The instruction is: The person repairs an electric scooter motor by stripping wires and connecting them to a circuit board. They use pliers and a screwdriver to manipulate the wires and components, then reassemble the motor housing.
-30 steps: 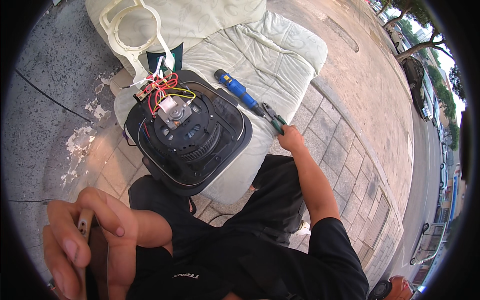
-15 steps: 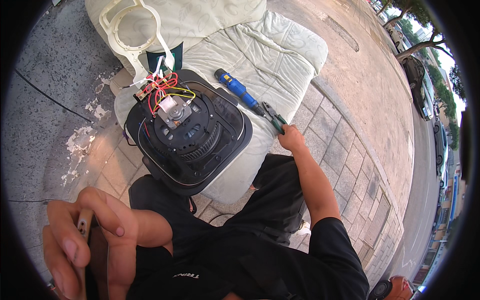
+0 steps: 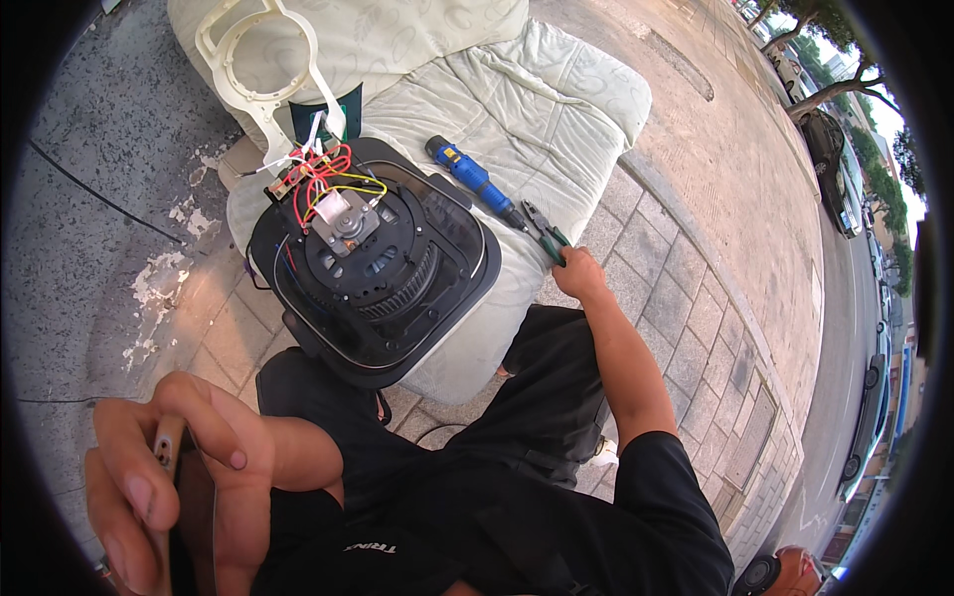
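Step, apparently: pliers handling, pick-up or set-down unclear | right grip (image 3: 579,275) clamped on pliers (image 3: 542,226), 3 o'clock of fan unit (image 3: 397,308) on cushion (image 3: 586,99) | left grip (image 3: 179,487), 8 o'clock in view, clamped on slab (image 3: 194,497) | next move likely needs clearance from driver (image 3: 472,182)

Left hand (image 3: 234,482) curls its fingers (image 3: 139,487) at lower left; right hand (image 3: 578,274) is clenched right of centre, forearm (image 3: 633,366) slanting down

Outdoors, roadside: paving slabs (image 3: 696,377), road (image 3: 843,328), cars (image 3: 823,149), trees (image 3: 823,22).
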A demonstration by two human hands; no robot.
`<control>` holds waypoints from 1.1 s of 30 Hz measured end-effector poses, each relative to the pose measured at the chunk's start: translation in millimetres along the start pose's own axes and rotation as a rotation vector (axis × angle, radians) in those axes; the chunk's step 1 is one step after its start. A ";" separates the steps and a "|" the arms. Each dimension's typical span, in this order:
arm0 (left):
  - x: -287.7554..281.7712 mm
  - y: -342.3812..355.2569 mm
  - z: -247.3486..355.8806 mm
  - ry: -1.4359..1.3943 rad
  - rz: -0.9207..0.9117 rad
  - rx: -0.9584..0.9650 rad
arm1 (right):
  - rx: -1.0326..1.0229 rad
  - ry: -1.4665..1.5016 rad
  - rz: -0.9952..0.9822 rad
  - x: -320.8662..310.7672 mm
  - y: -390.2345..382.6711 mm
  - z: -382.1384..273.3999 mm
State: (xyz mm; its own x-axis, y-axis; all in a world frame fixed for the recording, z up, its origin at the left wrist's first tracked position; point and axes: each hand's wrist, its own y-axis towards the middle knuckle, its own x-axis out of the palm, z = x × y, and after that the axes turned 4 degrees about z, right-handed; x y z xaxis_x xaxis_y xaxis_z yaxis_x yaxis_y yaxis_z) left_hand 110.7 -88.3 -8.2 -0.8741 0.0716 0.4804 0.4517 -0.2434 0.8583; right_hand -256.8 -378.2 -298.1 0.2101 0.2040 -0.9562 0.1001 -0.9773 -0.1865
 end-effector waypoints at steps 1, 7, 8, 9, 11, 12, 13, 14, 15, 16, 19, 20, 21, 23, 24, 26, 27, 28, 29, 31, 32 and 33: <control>-0.1 -0.3 -0.5 -0.007 0.002 0.002 | -0.004 0.002 0.000 0.9 0.4 1.2; 12.9 -1.8 -3.6 0.222 0.085 0.044 | -0.005 -0.005 0.012 2.6 0.3 3.1; 11.0 -1.6 -2.9 0.190 0.069 0.029 | -0.005 -0.009 0.012 2.4 0.4 3.8; 10.1 -0.7 -2.2 0.162 0.049 0.013 | -0.007 -0.009 0.010 3.0 1.0 3.3; 4.3 1.6 -0.2 0.067 0.001 -0.021 | -0.010 -0.007 0.004 4.0 1.5 2.7; 2.9 2.2 0.6 0.035 -0.013 -0.031 | -0.010 -0.007 0.004 1.9 0.9 1.5; 3.4 2.4 0.9 0.038 -0.014 -0.031 | -0.009 -0.007 0.003 0.6 0.5 0.8; 3.4 2.5 1.4 0.039 -0.014 -0.031 | -0.011 -0.008 0.005 0.6 0.7 0.7; 3.2 2.2 1.5 0.040 -0.014 -0.032 | -0.011 -0.011 0.005 0.4 0.3 0.5; 2.2 1.9 2.0 0.038 -0.013 -0.033 | -0.011 -0.012 0.006 0.0 0.0 0.2; 9.1 -0.5 -0.5 0.165 0.040 0.000 | 0.011 -0.023 -0.060 -7.4 -2.1 -5.6; 10.8 -0.8 -0.7 0.198 0.053 0.006 | 0.009 -0.022 -0.046 -5.4 -1.6 -4.9; 13.1 -0.9 -1.2 0.228 0.067 0.011 | 0.008 -0.020 -0.031 -3.8 -1.6 -3.2; 12.5 -0.5 -0.8 0.193 0.056 -0.004 | 0.008 -0.019 -0.015 -2.2 -1.3 0.6; 11.2 0.0 -0.1 0.162 0.042 -0.013 | 0.005 -0.018 -0.016 -1.9 -1.0 0.3; 3.8 1.2 1.3 0.069 0.000 -0.031 | 0.002 -0.018 -0.018 -0.6 -0.3 0.0; 2.0 1.7 1.5 0.038 -0.014 -0.036 | 0.003 -0.020 -0.018 0.1 0.3 0.0; 2.1 2.0 1.3 0.039 -0.015 -0.033 | 0.004 -0.022 -0.018 0.7 0.9 0.1; 2.8 0.9 1.8 0.073 0.002 -0.016 | 0.001 -0.018 -0.013 1.4 0.9 0.5; 4.8 -5.1 4.0 0.175 0.059 0.031 | -0.004 -0.012 -0.004 2.7 0.4 2.0; 5.1 -6.3 4.5 0.216 0.072 0.044 | -0.003 -0.008 -0.002 3.2 0.7 2.6; 5.5 -7.4 4.9 0.256 0.085 0.055 | -0.002 -0.004 -0.001 3.5 0.7 2.9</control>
State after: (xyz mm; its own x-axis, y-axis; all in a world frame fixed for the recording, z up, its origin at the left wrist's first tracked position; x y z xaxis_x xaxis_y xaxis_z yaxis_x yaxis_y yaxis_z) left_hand 103.4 -81.3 -11.0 -0.8462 -0.1957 0.4957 0.5282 -0.1845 0.8288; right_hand -258.8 -378.3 -302.1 0.2062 0.2049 -0.9568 0.1023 -0.9770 -0.1872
